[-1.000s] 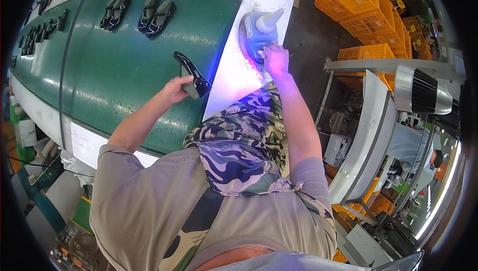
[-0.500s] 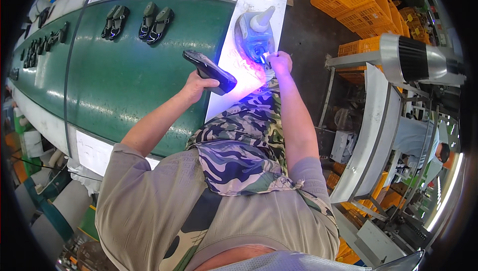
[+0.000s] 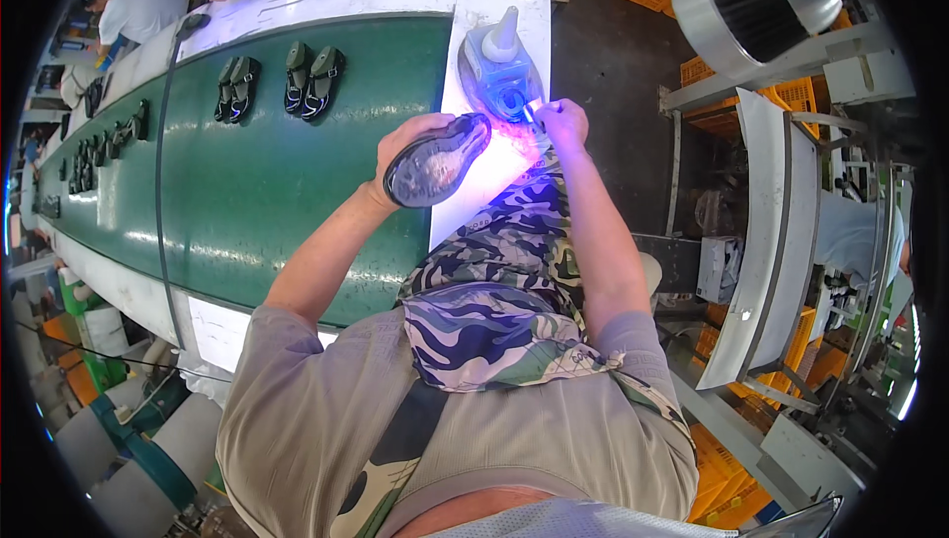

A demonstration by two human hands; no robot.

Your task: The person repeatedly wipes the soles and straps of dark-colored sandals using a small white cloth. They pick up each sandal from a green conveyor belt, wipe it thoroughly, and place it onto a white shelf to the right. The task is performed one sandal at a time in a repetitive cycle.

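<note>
Bottle (image 3: 502, 74) — contents unclear — near right fingers (image 3: 550, 116)

The left forearm (image 3: 326, 253) slants forward and inward from a bent elbow held out to the side. The left hand (image 3: 397, 147) is curled in a grip, its fingers bent toward the right. The right forearm (image 3: 605, 227) runs forward, leaning slightly inward to the wrist. The right hand (image 3: 566, 127) is bunched, fingertips pinched together and pointing left. The two hands are apart, almost level.
</note>
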